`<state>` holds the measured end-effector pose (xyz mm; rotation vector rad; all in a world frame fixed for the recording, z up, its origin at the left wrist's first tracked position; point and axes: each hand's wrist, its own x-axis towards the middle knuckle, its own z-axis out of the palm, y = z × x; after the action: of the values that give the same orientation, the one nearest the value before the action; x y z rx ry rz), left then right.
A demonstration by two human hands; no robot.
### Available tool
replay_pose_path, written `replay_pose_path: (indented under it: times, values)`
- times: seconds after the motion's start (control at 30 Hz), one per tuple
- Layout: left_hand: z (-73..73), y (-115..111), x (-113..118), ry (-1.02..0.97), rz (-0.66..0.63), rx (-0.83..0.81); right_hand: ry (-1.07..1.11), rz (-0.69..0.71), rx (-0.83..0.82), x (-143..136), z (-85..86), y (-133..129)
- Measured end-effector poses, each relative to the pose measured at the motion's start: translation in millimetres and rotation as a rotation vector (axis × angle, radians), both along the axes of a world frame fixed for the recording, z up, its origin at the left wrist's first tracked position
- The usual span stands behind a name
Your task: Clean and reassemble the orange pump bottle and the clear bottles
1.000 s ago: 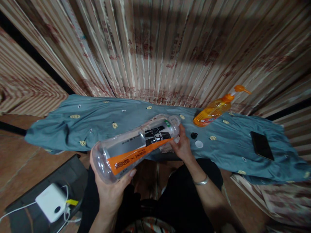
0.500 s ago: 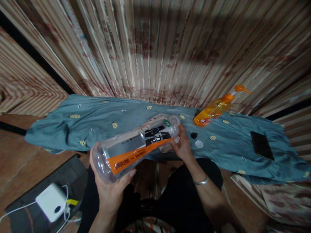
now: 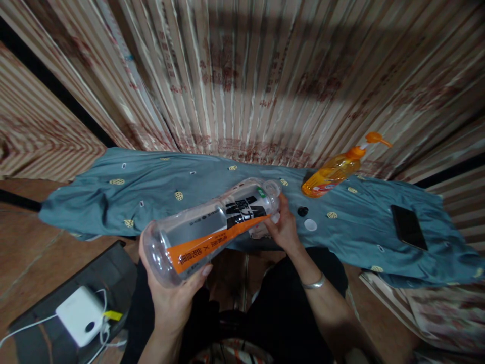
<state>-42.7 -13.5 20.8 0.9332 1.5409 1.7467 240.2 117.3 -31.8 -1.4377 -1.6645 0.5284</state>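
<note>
Bottle (image 3: 200, 217) is tilted above the surface (image 3: 94, 194), partly past its near edge. Left hand (image 3: 170, 301) cups the base, right hand (image 3: 283, 226) grips by the neck. Step reads as a two-handed hold; any next move likely calls for both hands shifting together, light squeeze. Label (image 3: 246, 210): Chinese characters, "×" on the orange band, rest blurry. Pump bottle (image 3: 329, 177) logo illegible.
</note>
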Motion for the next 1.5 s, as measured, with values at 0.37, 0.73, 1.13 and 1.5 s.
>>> replay_pose_path:
  times: [0.37, 0.73, 1.13, 1.5]
  values:
    - [-1.3, 0.3, -0.7, -0.012, -0.011, 0.003, 0.017, -0.002, 0.017, -0.2, -2.2, 0.9]
    - [-3.4, -1.9, -2.3, 0.0, -0.025, 0.015, 0.031, -0.007, -0.014, -2.4, 3.8, -1.6]
    - [0.7, -1.3, 0.7, 0.019, -0.005, -0.019, 0.037, -0.002, 0.015, -2.9, 4.4, -1.8]
    - [-0.7, 0.9, -1.3, 0.034, -0.029, 0.02, 0.018, 0.001, 0.004, -0.7, -0.8, -0.6]
